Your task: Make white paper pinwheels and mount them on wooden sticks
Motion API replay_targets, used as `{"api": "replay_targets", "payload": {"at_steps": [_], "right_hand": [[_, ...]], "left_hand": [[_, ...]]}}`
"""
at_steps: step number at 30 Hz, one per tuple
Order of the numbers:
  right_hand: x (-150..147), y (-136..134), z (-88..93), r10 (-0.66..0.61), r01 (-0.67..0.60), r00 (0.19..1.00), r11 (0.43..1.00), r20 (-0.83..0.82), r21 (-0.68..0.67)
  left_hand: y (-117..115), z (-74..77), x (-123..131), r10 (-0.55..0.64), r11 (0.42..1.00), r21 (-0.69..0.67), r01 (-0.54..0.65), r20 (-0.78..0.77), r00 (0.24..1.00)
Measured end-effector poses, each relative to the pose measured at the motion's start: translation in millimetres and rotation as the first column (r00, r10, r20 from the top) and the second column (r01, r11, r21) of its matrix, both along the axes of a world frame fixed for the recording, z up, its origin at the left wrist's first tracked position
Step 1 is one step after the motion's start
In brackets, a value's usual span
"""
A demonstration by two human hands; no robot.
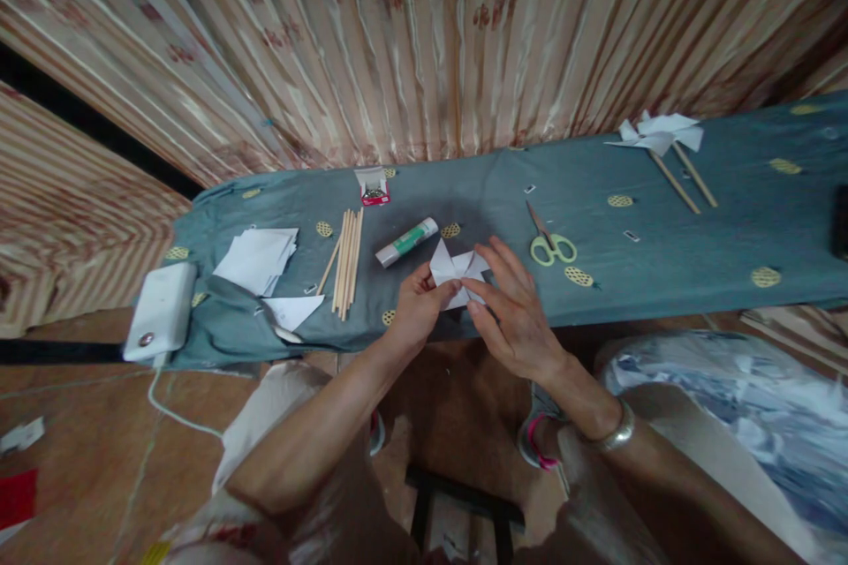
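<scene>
A white paper pinwheel [456, 267] with folded points is held above the near edge of the cloth-covered table. My left hand [419, 307] is closed on its left side, the thumb pressing toward the middle. My right hand [520, 322] grips the lower right part between thumb and index finger, while its other fingers stretch along the right side. Just behind the pinwheel lies a glue stick [407, 242] with a green and white label. To the right of my right hand are scissors [551, 247] with light green handles, their blades pointing away from me.
Wooden sticks [347, 265], a small red box [374, 187] of metal pieces and a stack of white paper [257, 258] lie left. A paper triangle [291, 311] and white power bank [160, 311] are nearer. Two finished pinwheels [659, 137] on sticks lie far right. A curtain [424, 62] hangs behind.
</scene>
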State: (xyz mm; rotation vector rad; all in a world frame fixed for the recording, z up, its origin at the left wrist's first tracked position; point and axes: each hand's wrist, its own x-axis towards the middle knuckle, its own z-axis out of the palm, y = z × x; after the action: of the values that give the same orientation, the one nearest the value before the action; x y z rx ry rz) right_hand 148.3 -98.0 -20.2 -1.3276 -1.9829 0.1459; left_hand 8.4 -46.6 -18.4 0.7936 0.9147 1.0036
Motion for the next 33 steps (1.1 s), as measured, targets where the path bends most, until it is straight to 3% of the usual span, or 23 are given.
{"api": "replay_targets", "payload": {"at_steps": [25, 30, 33], "right_hand": [[0.2, 0.5, 6.3, 0.002, -0.008, 0.998, 0.997, 0.068, 0.079], [11.6, 2.2, 15.1, -0.044, 0.049, 0.995, 0.997, -0.086, 0.054], [18.7, 9.0, 13.2, -0.184, 0.148, 0.916, 0.981, -0.357, -0.127]], "left_hand": [[6.9, 3.5, 1.4, -0.001, 1.0, 0.019, 0.001, -0.008, 1.0], [8.5, 2.7, 0.7, 0.024, 1.0, 0.006, -0.024, -0.019, 1.0], [8.7, 1.2, 0.3, 0.022, 1.0, -0.008, -0.022, -0.034, 0.999]]}}
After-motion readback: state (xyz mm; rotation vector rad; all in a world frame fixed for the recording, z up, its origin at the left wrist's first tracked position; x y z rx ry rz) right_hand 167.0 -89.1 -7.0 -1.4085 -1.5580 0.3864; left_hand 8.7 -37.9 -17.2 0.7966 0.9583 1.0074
